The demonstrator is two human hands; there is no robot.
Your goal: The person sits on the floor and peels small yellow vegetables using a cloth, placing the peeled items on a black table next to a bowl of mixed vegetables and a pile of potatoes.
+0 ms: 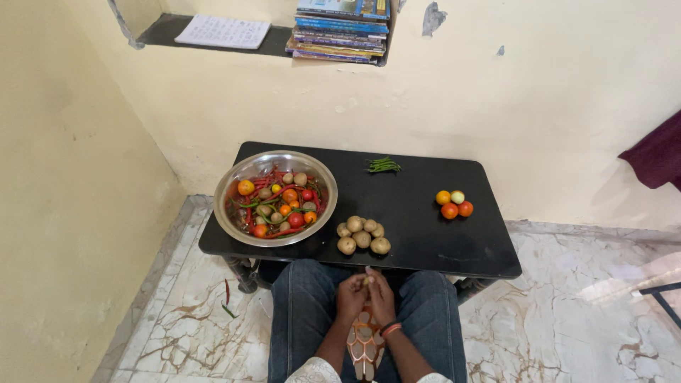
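Observation:
My left hand (350, 296) and my right hand (381, 296) are together over my lap, just below the near edge of the black table (418, 241). Both pinch one small pale object (367, 281), too small to identify. A steel bowl (236, 177) on the table's left holds tomatoes, small potatoes, red chillies and green chillies mixed together. A heap of several small potatoes (362, 235) lies near the front edge, closest to my hands. Several tomatoes (454, 203) sit grouped at the right. A few green chillies (383, 165) lie at the back.
A patterned thing (365, 344) rests between my jeans-clad legs. Two loose chillies (228, 298) lie on the marble floor at left. A wall niche above holds a stack of books (340, 28) and an open notebook (223, 32). Dark red cloth (656, 152) hangs at right.

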